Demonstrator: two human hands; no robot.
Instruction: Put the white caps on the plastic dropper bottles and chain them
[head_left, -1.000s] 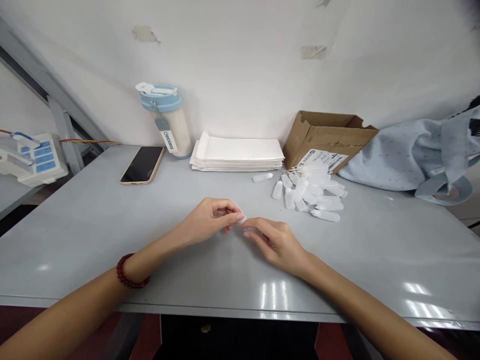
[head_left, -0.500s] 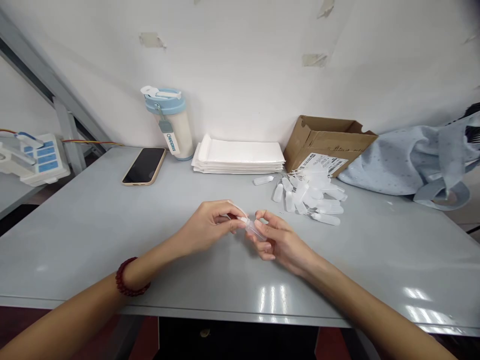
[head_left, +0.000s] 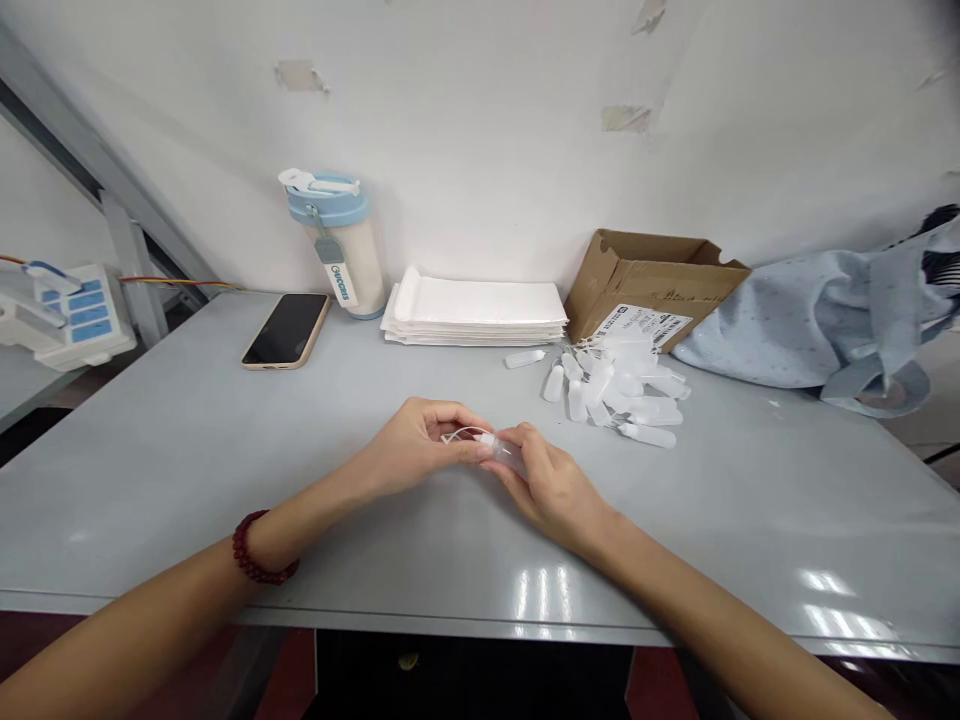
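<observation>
Between my two hands, above the grey table, is a small translucent bottle (head_left: 509,456) with a white tip and a thin white strap looping to the left. My left hand (head_left: 425,441) pinches the white tip end. Wrapped round the bottle's body from the right is my right hand (head_left: 551,482), its fingers closed. A pile of similar translucent bottles (head_left: 619,385) lies in front of the cardboard box, and one bottle (head_left: 524,358) rests apart at the pile's left.
At the back stand a cardboard box (head_left: 651,285), a stack of white packets (head_left: 480,305) and a blue-lidded cup (head_left: 349,255). A phone (head_left: 286,331) lies left, a light blue bag (head_left: 795,320) sits right, and a white device (head_left: 86,315) is at far left.
My right hand has closed its fingers round the bottle, which were looser before. The strap now shows as a loop beside my left fingers. The view has shifted slightly.
</observation>
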